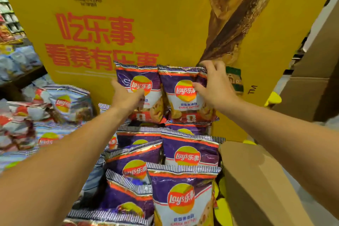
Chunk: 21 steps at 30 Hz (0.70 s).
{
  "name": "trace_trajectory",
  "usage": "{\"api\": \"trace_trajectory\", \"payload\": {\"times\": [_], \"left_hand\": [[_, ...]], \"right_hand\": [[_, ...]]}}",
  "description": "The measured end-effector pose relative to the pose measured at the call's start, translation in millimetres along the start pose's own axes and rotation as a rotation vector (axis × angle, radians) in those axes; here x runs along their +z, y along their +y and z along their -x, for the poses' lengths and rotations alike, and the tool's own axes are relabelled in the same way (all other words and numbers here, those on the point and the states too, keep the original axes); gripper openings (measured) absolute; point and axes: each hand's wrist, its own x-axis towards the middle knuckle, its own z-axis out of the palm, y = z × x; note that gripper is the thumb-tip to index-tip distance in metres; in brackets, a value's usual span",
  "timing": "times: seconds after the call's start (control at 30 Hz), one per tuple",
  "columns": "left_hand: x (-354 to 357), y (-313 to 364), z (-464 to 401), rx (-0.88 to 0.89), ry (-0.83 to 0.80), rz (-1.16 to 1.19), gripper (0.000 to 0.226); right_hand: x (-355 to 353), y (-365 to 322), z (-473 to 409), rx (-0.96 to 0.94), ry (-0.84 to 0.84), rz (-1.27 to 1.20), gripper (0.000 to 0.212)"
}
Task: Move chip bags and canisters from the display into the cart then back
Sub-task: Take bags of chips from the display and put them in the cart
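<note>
Closest to my lens are my two bare forearms, reaching up and away over a heap of purple chip bags (183, 196) that fills the bottom of the view — striped silver top seams, round red-and-yellow logos, stacked in overlapping rows on the display. At the back of that heap two more purple bags stand upright side by side against the yellow display board (165, 24), which carries large red lettering and a brown printed shape. My left hand (126, 95) is on the left upright bag (141, 86), thumb across its front near the logo and fingers curled at its left edge, so I read it as gripping that bag. My right hand (212, 84) is clamped on the right upright bag (183, 93): fingers hooked over the top right corner of the seam, thumb pressed on the front beside the logo. Both bags touch each other along their inner edges. To the left lies a looser pile of pale blue-and-white bags (69, 104) (some of them blurred at the frame edge). At the right a brown cardboard box (256, 180) sits just beside the purple heap.
</note>
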Motion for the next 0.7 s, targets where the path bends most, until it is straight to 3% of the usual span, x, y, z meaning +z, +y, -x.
{"api": "trace_trajectory", "payload": {"times": [0.07, 0.13, 0.23, 0.37, 0.5, 0.7], "left_hand": [[-1.4, -8.8, -1.9, 0.078, 0.026, -0.094, 0.088], [-7.3, -9.9, -1.8, 0.127, 0.098, -0.225, 0.1], [-16.6, -6.2, 1.7, 0.197, 0.143, -0.42, 0.085], [-31.7, -6.8, 8.3, 0.236, -0.129, -0.428, 0.042], [-50.6, -10.7, 21.0, 0.228, -0.215, -0.385, 0.049], [-98.3, -8.0, 55.7, 0.221, -0.205, -0.412, 0.056]], "right_hand": [[-5.3, -4.1, 5.7, -0.104, 0.22, 0.269, 0.063], [-12.1, -8.0, 5.4, -0.127, 0.323, 0.38, 0.061], [-20.9, -13.3, 5.8, -0.23, 0.258, 0.521, 0.036], [-29.4, -21.6, 19.4, -0.303, 0.12, 0.497, 0.033], [-41.7, -33.9, 36.6, -0.257, 0.128, 0.399, 0.033], [-53.8, -64.7, 70.0, -0.219, 0.053, 0.29, 0.026]]}}
